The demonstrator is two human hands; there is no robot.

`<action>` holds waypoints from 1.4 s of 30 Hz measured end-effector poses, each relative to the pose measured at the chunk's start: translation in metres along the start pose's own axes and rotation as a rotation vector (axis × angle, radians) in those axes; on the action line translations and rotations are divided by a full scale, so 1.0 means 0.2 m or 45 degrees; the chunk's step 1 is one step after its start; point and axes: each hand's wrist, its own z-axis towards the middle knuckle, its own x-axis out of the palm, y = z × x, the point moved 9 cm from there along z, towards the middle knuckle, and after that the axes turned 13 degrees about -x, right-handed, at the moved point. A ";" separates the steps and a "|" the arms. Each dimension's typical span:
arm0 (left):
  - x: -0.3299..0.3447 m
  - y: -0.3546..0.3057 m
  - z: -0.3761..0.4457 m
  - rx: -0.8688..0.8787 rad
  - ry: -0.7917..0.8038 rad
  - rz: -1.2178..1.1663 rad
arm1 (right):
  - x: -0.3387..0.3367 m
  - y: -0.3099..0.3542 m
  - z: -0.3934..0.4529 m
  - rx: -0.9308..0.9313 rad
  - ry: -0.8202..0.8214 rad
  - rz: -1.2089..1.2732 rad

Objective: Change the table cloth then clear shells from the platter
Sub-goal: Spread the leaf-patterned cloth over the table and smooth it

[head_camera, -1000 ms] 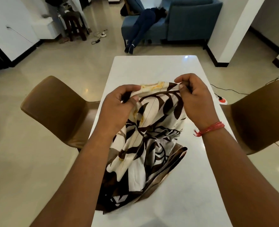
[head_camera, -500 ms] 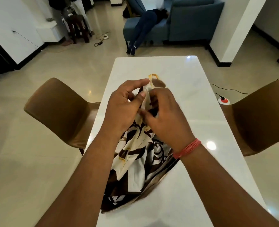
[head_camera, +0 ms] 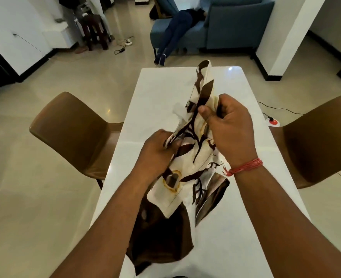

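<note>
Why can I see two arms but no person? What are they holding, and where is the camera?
The camera sits on the person's head and looks forward and down, so you see only their arms, as if through their eyes. There is no machine here, just two bare hands. Both grip a cloth that is white with brown leaf shapes. The left hand pinches a lower edge; the right hand, with a red thread on its wrist, holds a fold higher up. The rest of the cloth lies bunched on the white table. A brown chair stands on each side.
</note>
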 end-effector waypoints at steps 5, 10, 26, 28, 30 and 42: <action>-0.10 -0.02 -0.01 -0.019 -0.055 -0.140 | -0.09 -0.11 0.01 0.127 -0.097 -0.032; -0.18 -0.08 0.03 0.028 -0.106 -0.169 | -0.17 -0.27 0.00 0.256 -0.199 -0.060; -0.26 -0.08 0.03 0.004 -0.416 -0.349 | -0.13 -0.22 0.08 0.245 -0.007 0.305; -0.05 -0.29 0.01 0.235 -0.020 -0.069 | -0.08 -0.09 0.09 0.085 0.126 0.229; 0.07 -0.32 0.04 0.301 0.081 0.304 | -0.02 0.01 0.10 -0.043 0.303 0.142; -0.48 0.07 0.15 0.126 -0.796 0.116 | -0.16 -0.20 0.12 -0.274 0.488 -0.990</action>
